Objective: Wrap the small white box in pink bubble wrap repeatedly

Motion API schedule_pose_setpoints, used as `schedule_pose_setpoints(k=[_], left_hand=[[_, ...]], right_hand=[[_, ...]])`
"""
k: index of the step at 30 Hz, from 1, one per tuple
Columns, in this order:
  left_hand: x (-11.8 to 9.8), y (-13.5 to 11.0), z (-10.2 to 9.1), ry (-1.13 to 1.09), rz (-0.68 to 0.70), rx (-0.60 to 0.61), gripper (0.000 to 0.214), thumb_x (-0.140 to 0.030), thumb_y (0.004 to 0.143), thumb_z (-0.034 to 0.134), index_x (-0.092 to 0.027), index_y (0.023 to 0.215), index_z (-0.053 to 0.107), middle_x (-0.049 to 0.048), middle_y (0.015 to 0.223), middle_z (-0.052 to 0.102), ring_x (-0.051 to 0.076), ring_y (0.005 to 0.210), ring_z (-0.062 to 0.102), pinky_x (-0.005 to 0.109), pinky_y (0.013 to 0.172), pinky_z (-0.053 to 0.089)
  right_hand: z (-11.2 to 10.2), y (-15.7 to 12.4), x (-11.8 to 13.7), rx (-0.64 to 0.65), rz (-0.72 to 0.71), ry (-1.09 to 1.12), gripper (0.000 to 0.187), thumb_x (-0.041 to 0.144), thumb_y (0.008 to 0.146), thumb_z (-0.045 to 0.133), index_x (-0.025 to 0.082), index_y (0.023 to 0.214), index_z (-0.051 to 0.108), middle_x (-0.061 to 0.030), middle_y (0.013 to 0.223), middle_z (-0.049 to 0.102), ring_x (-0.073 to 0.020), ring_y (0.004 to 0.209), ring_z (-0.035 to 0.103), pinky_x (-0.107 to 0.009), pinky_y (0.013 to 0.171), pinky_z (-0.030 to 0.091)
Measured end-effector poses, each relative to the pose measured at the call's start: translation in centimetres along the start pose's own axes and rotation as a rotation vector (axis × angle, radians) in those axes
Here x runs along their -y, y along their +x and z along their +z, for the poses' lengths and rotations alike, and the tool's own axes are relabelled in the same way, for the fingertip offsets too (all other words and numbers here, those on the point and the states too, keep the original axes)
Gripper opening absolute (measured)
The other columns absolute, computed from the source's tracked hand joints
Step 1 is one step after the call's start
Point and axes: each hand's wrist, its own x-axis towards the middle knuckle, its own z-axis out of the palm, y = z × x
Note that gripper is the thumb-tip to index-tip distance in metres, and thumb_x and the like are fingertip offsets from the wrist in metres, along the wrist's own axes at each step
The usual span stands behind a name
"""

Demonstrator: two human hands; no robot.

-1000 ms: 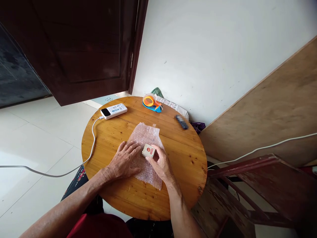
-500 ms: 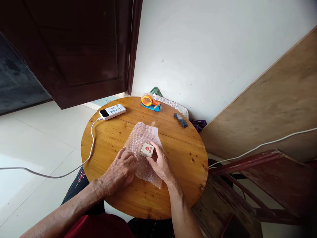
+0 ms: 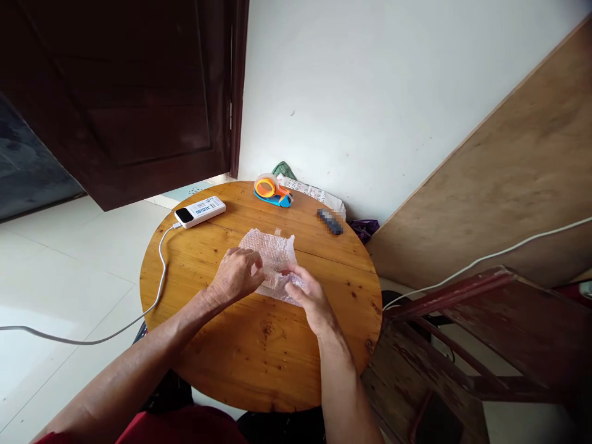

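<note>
A sheet of bubble wrap (image 3: 271, 245) lies on the round wooden table, its near end folded up and over. My left hand (image 3: 238, 274) pinches the fold's left side between thumb and fingers. On the other side, my right hand (image 3: 314, 299) curls its thumb and fingers round the folded part of the wrap. The small cream box seen earlier is covered by the wrap and my hands, so I cannot make it out clearly.
Along the table's (image 3: 263, 364) far side stand an orange and blue tape dispenser (image 3: 272, 190) and a dark blurred object (image 3: 330, 222). A white power bank (image 3: 200, 212) with a cable lies at the left. A wooden chair (image 3: 462, 345) stands at the right.
The near end of the bubble wrap has been folded away from me over the small box. My left hand has moved forward and now grips the wrap's edge. The view has shifted slightly.
</note>
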Motion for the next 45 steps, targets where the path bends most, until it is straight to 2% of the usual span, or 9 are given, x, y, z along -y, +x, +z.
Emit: schedule_pose_setpoints(k=[6, 12, 17, 23, 29, 32, 35, 38, 45], left_hand=[[1.3, 0.2, 0.2, -0.214, -0.164, 0.134, 0.008, -0.022, 0.076, 0.059, -0.019, 0.077, 0.066, 0.0007, 0.069, 0.066, 0.017, 0.063, 0.058, 0.026, 0.061, 0.041], [1.8, 0.0, 0.9, -0.426, -0.123, 0.145, 0.02, -0.036, 0.075, 0.069, -0.018, 0.083, 0.068, 0.0026, 0.094, 0.072, 0.015, 0.072, 0.058, 0.024, 0.063, 0.042], [1.6, 0.4, 2.1, -0.484, -0.149, 0.149, 0.014, -0.03, 0.077, 0.065, -0.017, 0.071, 0.067, -0.0024, 0.064, 0.062, 0.012, 0.062, 0.049, 0.022, 0.058, 0.036], [1.7, -0.8, 1.5, -0.57, -0.14, 0.207, 0.018, -0.031, 0.079, 0.064, -0.017, 0.071, 0.069, -0.0011, 0.068, 0.068, 0.012, 0.063, 0.051, 0.022, 0.06, 0.036], [1.6, -1.1, 1.3, -0.585, -0.213, 0.222, 0.017, -0.029, 0.078, 0.063, -0.016, 0.07, 0.069, -0.0006, 0.068, 0.068, 0.012, 0.062, 0.05, 0.023, 0.06, 0.036], [1.6, -0.8, 1.4, -0.572, -0.201, 0.216, 0.014, -0.027, 0.077, 0.064, -0.016, 0.068, 0.068, -0.0014, 0.066, 0.066, 0.012, 0.063, 0.05, 0.023, 0.06, 0.036], [1.7, -0.7, 1.4, -0.57, -0.18, 0.21, 0.014, -0.026, 0.077, 0.065, -0.016, 0.067, 0.067, -0.0016, 0.066, 0.065, 0.012, 0.066, 0.051, 0.023, 0.062, 0.037], [1.8, -0.7, 1.4, -0.566, -0.175, 0.2, 0.014, -0.026, 0.076, 0.066, -0.015, 0.067, 0.066, -0.0022, 0.067, 0.063, 0.012, 0.066, 0.052, 0.022, 0.063, 0.039], [1.9, -0.6, 1.3, -0.482, -0.172, 0.149, 0.014, -0.029, 0.079, 0.065, -0.016, 0.072, 0.066, -0.0011, 0.068, 0.065, 0.013, 0.069, 0.057, 0.024, 0.067, 0.044]], right_hand=[[1.7, 0.2, -0.4, -0.191, 0.015, -0.169, 0.019, 0.039, 0.076, 0.065, 0.019, 0.075, 0.064, 0.001, 0.067, 0.063, -0.0136, 0.061, 0.055, -0.025, 0.058, 0.044], [1.9, 0.3, -0.3, -0.2, 0.076, -0.235, 0.019, 0.037, 0.074, 0.063, 0.018, 0.072, 0.063, 0.0019, 0.064, 0.06, -0.0128, 0.059, 0.05, -0.024, 0.055, 0.041], [1.9, 0.2, -0.1, -0.196, 0.098, -0.245, 0.021, 0.038, 0.071, 0.064, 0.018, 0.069, 0.061, 0.0018, 0.063, 0.058, -0.0122, 0.058, 0.048, -0.023, 0.053, 0.038], [1.8, -0.2, 0.8, -0.116, 0.124, -0.163, 0.022, 0.039, 0.072, 0.064, 0.019, 0.065, 0.056, 0.0045, 0.058, 0.05, -0.0099, 0.053, 0.041, -0.022, 0.049, 0.033], [1.3, -0.2, 0.2, -0.139, 0.094, -0.335, 0.026, 0.04, 0.076, 0.06, 0.022, 0.061, 0.051, 0.0047, 0.056, 0.045, -0.0121, 0.053, 0.042, -0.025, 0.051, 0.033], [1.5, -0.4, 0.3, -0.241, -0.051, -0.53, 0.015, 0.036, 0.08, 0.058, 0.022, 0.075, 0.059, 0.0006, 0.067, 0.059, -0.0175, 0.063, 0.055, -0.029, 0.06, 0.043], [2.4, -1.3, 1.1, -0.37, -0.425, -0.771, 0.014, 0.028, 0.086, 0.055, 0.022, 0.093, 0.065, -0.0087, 0.096, 0.069, -0.024, 0.091, 0.063, -0.037, 0.082, 0.046], [3.5, -2.1, 2.0, -0.269, -0.687, -0.954, 0.016, 0.018, 0.09, 0.054, 0.023, 0.094, 0.068, -0.0079, 0.102, 0.071, -0.0238, 0.099, 0.062, -0.039, 0.089, 0.04], [4.2, -1.9, 2.0, -0.026, -0.634, -1.081, 0.015, 0.026, 0.095, 0.053, 0.02, 0.094, 0.066, -0.0068, 0.101, 0.071, -0.0221, 0.094, 0.059, -0.039, 0.088, 0.035]])
